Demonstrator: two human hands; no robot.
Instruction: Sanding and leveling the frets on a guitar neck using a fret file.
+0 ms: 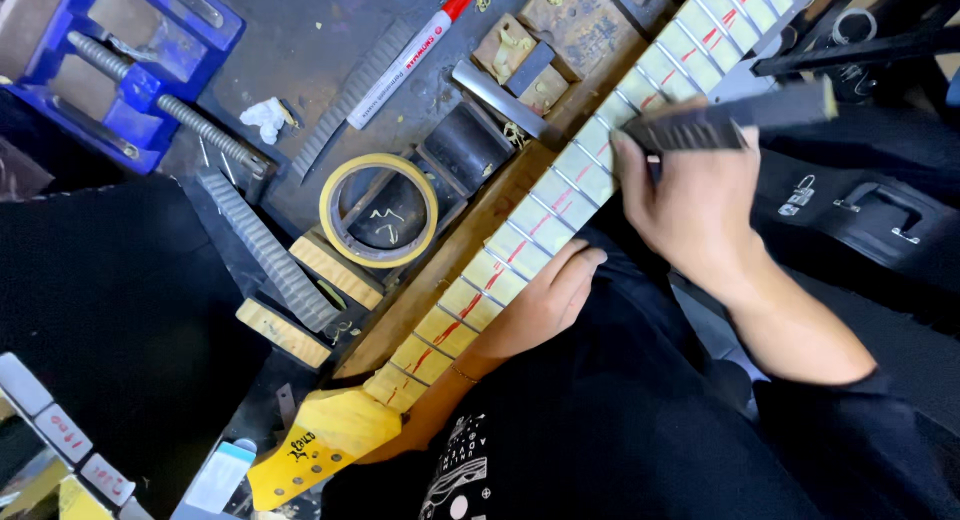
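A guitar neck [520, 245] lies slantwise across the counter [300, 40], its yellow headstock [320, 445] at the near left and its far end running out past the top right. Masking tape covers the wood between the frets, with red marks down the middle.

The right hand [690, 205] is clamped on a dark file [730, 120] laid across the frets near the far end. The left hand [545, 300] has its fingers curled over the near edge of the neck at mid-length, gripping it.

The neck's near edge sits against the person's dark lap, so little room shows there. Along its far edge a wooden strip runs just beside it, and beyond that the counter is crowded: a roll of tape [378, 212] lies flat around a dark block, with ridged bars [265, 250], wooden blocks [525, 55] and a red-capped marker [410, 58] nearby. A blue vise [120, 65] stands at the far left, well apart from both hands. A black case [860, 220] lies right of the neck.
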